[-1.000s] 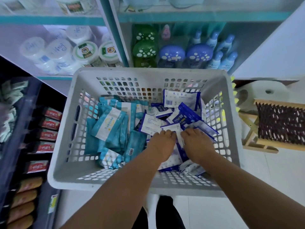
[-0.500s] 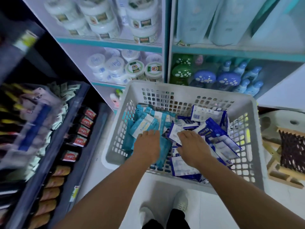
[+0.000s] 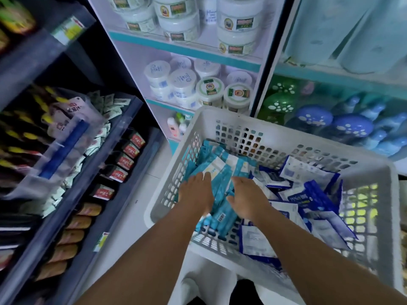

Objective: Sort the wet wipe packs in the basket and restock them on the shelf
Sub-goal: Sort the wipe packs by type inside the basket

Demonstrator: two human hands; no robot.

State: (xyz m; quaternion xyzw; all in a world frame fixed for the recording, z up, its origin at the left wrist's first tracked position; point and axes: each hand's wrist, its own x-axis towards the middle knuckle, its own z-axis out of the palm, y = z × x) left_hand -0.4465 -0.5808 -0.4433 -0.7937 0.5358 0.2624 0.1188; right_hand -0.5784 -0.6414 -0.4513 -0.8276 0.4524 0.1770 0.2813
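Note:
A white perforated basket (image 3: 222,116) stands in front of me. Teal wet wipe packs (image 3: 222,170) lie piled in its left half, and dark blue and white wet wipe packs (image 3: 308,194) in its right half. My left hand (image 3: 196,194) rests flat on the left side of the teal pile, fingers pointing forward. My right hand (image 3: 247,200) is at the pile's right side, its fingers bent down around the edge of the teal packs. A bunch of teal packs sits between the two hands.
A dark shelf unit (image 3: 72,172) on the left holds small sachets, red-labelled packs and brown packs. Behind the basket, white shelves carry round white tubs (image 3: 182,82). Green and blue bottles (image 3: 317,119) stand at the right. My shoe (image 3: 191,287) shows below the basket.
Both hands have shifted left from the blue packs onto the teal pile. My view has swung left and up, bringing the dark shelf unit into sight.

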